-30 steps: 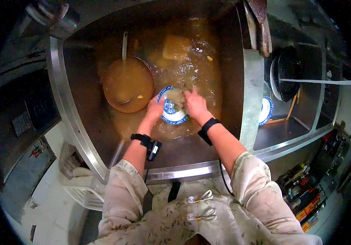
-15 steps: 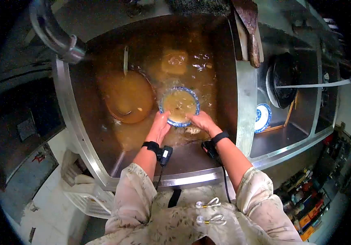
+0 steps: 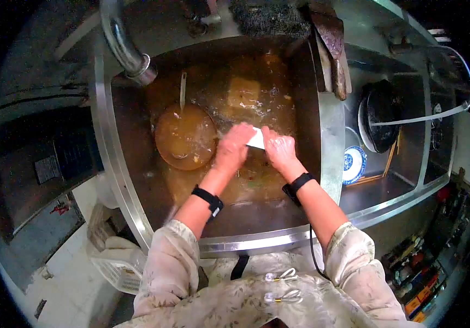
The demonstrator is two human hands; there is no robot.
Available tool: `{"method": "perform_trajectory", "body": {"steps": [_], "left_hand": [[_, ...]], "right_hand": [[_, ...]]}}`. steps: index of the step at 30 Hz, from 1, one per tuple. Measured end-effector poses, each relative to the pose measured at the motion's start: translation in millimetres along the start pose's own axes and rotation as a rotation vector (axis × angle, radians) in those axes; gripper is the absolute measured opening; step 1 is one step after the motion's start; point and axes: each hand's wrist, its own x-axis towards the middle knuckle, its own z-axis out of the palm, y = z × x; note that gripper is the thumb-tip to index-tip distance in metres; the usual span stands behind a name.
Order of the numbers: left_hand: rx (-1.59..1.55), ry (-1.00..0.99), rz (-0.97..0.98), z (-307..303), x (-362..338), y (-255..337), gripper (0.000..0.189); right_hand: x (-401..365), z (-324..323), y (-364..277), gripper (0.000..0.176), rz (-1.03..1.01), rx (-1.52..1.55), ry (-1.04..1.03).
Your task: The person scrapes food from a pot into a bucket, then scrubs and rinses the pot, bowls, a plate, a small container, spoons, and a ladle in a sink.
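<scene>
Between my hands, a blue-and-white dish [image 3: 256, 139] is tipped up over the brown water, its white surface showing in the gap. My left hand [image 3: 234, 145] is closed on its left side, and my right hand [image 3: 279, 147] grips the right side. Most of the dish is hidden behind the fingers. To the left of my hands, a large round brown basin [image 3: 185, 136] sits in the water, full of murky liquid. A pale block-like thing [image 3: 244, 93] shows in the water beyond my hands.
The steel sink [image 3: 131, 191] surrounds my hands, with a thick pipe [image 3: 128, 49] at its back left. A wooden-handled scraper [image 3: 337, 60] lies on the divider. The right basin holds a blue-patterned dish [image 3: 354, 164], a black pan [image 3: 382, 117] and chopsticks [image 3: 390, 153]. A white plastic basket [image 3: 120, 268] stands lower left.
The dish, lying level with murky water in it before, is now tilted up, and its blue rim no longer shows. My hands have come closer together. The camera view has shifted slightly.
</scene>
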Motion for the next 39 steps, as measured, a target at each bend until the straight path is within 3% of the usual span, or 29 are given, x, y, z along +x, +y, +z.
{"method": "perform_trajectory", "body": {"steps": [1,3,5,6,7,9,11,12,14,15,17,18,19,21,22,23,25,26,27,29,30,31,33,35,36,37,39], "left_hand": [[0.011,0.014,0.131,2.8,-2.6,9.4,0.04],[0.073,-0.106,0.186,8.7,-15.5,30.9,0.039],[0.02,-0.172,0.205,15.7,-31.5,30.0,0.045],[0.022,-0.226,0.147,15.7,-40.0,31.3,0.046],[0.024,-0.279,0.09,14.1,-46.2,32.8,0.048],[0.136,-0.343,0.025,20.3,-71.6,0.9,0.054],[0.349,-0.783,-0.287,30.1,-97.0,-38.1,0.059],[0.348,-0.783,-0.289,26.8,-93.5,-36.9,0.059],[0.293,-0.834,-0.616,10.0,-81.8,-24.8,0.063],[0.296,-0.837,-0.622,1.0,-77.4,-16.9,0.063],[-0.731,-0.38,-1.111,-10.8,-66.6,-0.5,0.063],[-0.834,-0.278,-1.046,-14.3,-69.1,7.8,0.061],[-0.828,-0.279,-1.046,-11.5,-71.0,11.0,0.061],[-0.929,-0.039,-0.96,0.5,-74.4,15.2,0.052],[-0.814,0.123,-0.949,6.8,-77.0,18.7,0.046],[-0.81,0.121,-0.951,7.8,-77.6,16.4,0.046],[-0.579,0.264,-0.721,3.5,-73.8,16.8,0.049],[-0.453,0.278,-0.626,0.0,-74.0,16.6,0.062],[-0.447,0.273,-0.626,-12.8,-66.9,28.4,0.062],[0.193,0.207,-0.398,-44.5,-49.7,55.9,0.072],[0.26,0.074,-0.445,-60.8,-46.1,66.5,0.083],[0.327,-0.058,-0.491,-73.3,-45.5,73.4,0.094],[0.269,0.025,-0.613,-82.7,-48.3,74.9,0.087],[0.223,0.234,-0.49,-80.0,-60.0,43.7,0.077],[0.027,0.3,-0.539,-80.7,-67.8,32.1,0.071],[-0.295,0.333,-0.773,-77.3,-74.3,20.4,0.067],[-0.748,0.4,-0.967,-70.6,-86.7,4.1,0.062]], "right_hand": [[5.4,2.9,2.3,0.028,-0.031,-0.083,0.032],[10.6,8.3,8.1,0.027,-0.017,-0.032,0.013],[10.9,14.6,14.1,0.023,0.262,0.019,-0.197],[8.7,14.4,14.9,0.025,0.392,0.122,-0.236],[5.1,14.9,14.6,0.025,0.391,0.119,-0.238],[-3.8,18.3,11.6,0.029,0.53,0.269,-0.146],[-10.4,43.8,13.3,0.036,0.607,0.307,-0.2],[-14.7,61.4,16.3,0.037,0.638,0.448,-0.261],[-23.4,88.6,23.5,0.039,0.696,0.814,-0.404],[-27.9,89.0,18.6,0.039,0.696,0.82,-0.409],[-36.9,79.1,7.8,0.04,0.732,1.476,-0.377],[-37.6,59.5,2.7,0.04,0.781,1.663,-0.503],[-39.2,42.4,-6.4,0.04,0.779,1.669,-0.502],[-41.1,21.9,-23.8,0.044,0.623,1.685,-0.483],[-40.7,28.7,-27.1,0.043,0.624,1.772,-0.497],[-40.6,27.7,-26.9,0.043,0.625,1.777,-0.497],[-36.0,14.4,-34.2,0.043,0.605,1.686,-0.529],[-29.8,15.6,-36.1,0.044,0.629,1.619,-0.51],[-27.2,18.3,-34.9,0.044,0.629,1.626,-0.509],[-23.3,29.2,-31.1,0.037,0.579,1.356,-0.485],[-25.4,76.6,-23.2,0.036,0.659,1.474,-0.276],[-22.6,58.9,-19.5,0.038,0.672,1.273,-0.286],[-19.3,74.8,-8.5,0.032,0.777,1.2,-0.088],[-17.1,38.1,-14.7,0.028,0.801,1.468,-0.007],[-18.5,37.2,-5.5,0.026,0.716,1.704,-0.084],[-18.5,14.9,-12.0,0.024,0.793,2.031,-0.076],[-21.0,-15.3,-19.6,0.03,0.691,2.332,-0.132]]}}
